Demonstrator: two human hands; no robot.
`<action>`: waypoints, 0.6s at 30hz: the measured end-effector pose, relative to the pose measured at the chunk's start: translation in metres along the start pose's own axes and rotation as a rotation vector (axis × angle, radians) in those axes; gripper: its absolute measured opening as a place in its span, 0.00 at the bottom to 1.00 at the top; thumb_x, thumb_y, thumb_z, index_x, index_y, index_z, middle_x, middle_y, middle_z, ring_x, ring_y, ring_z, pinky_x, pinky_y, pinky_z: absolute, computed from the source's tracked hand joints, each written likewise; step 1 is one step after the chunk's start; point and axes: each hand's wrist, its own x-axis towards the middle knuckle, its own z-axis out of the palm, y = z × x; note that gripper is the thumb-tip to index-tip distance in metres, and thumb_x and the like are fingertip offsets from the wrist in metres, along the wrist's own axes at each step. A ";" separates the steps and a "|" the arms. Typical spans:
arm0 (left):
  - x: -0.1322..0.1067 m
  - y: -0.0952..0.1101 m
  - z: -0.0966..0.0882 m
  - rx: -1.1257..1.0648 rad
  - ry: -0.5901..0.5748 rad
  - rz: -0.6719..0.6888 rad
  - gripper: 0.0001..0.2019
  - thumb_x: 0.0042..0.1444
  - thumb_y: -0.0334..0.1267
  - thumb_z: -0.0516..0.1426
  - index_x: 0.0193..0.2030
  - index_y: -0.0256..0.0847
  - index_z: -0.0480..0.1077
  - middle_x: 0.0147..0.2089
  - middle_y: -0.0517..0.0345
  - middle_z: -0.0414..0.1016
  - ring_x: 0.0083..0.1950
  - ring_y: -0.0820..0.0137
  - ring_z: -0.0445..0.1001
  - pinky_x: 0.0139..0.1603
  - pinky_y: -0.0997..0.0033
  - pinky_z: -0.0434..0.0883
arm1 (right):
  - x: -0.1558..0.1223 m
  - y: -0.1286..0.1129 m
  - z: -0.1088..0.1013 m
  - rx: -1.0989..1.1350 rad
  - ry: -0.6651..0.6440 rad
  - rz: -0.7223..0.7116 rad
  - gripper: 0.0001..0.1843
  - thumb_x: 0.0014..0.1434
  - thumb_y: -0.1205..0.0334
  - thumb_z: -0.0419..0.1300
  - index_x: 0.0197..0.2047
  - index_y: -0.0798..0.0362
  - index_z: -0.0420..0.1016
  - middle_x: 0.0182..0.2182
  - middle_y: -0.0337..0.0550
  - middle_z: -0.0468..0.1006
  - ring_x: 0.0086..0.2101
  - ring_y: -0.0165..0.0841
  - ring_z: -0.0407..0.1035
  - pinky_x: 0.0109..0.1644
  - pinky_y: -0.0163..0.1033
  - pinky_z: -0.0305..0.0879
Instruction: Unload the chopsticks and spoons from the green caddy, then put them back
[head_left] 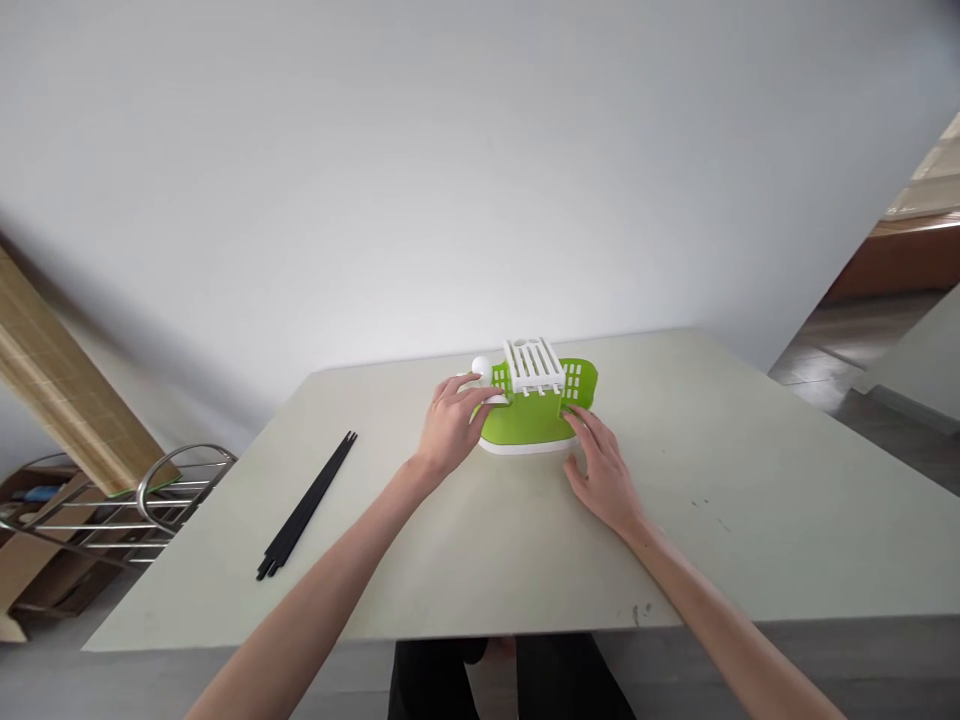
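A green and white plastic utensil holder (525,425) stands on the table, with a white slotted rack (534,362) on top and lattice-walled green compartments at both sides. At its left side, my left hand (450,425) is closed with the fingers pinching a white piece. A white round end (482,368) shows above these fingers; the rest is covered by them. My right hand (600,475) is at the right side of the holder, its fingertips against the green wall and its thumb lower, near the white base.
Several black chopsticks (307,508) lie in a bundle on the left of the pale table (675,560). Behind the table rises a white wall (480,180). A metal rack (120,520) and a tan board (67,370) stand off the left edge.
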 end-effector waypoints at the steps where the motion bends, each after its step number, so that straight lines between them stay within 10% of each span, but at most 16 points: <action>1: 0.000 0.001 -0.003 -0.007 0.035 -0.020 0.13 0.73 0.37 0.53 0.55 0.49 0.79 0.51 0.52 0.85 0.66 0.58 0.75 0.66 0.48 0.70 | 0.000 0.000 0.000 -0.005 -0.006 0.005 0.38 0.69 0.65 0.50 0.79 0.40 0.50 0.75 0.46 0.59 0.73 0.49 0.52 0.71 0.64 0.62; 10: -0.009 -0.011 -0.124 -0.122 0.507 -0.410 0.21 0.73 0.53 0.51 0.59 0.45 0.76 0.53 0.53 0.83 0.43 0.67 0.81 0.46 0.67 0.77 | -0.003 -0.002 -0.003 0.015 -0.016 0.016 0.37 0.69 0.63 0.51 0.79 0.40 0.51 0.75 0.46 0.59 0.72 0.50 0.54 0.72 0.63 0.60; 14: -0.041 -0.045 -0.159 0.023 0.352 -0.557 0.21 0.71 0.52 0.51 0.55 0.42 0.78 0.35 0.56 0.82 0.33 0.68 0.78 0.38 0.69 0.73 | -0.005 -0.004 -0.006 0.006 -0.027 0.031 0.37 0.69 0.63 0.52 0.79 0.41 0.53 0.75 0.48 0.59 0.72 0.51 0.55 0.72 0.64 0.60; 18: -0.087 -0.081 -0.156 0.292 -0.089 -0.619 0.20 0.70 0.49 0.49 0.52 0.46 0.79 0.37 0.54 0.83 0.37 0.61 0.79 0.42 0.65 0.72 | -0.007 -0.004 -0.008 -0.004 -0.034 0.013 0.38 0.68 0.63 0.53 0.79 0.42 0.52 0.75 0.48 0.58 0.72 0.51 0.56 0.72 0.63 0.60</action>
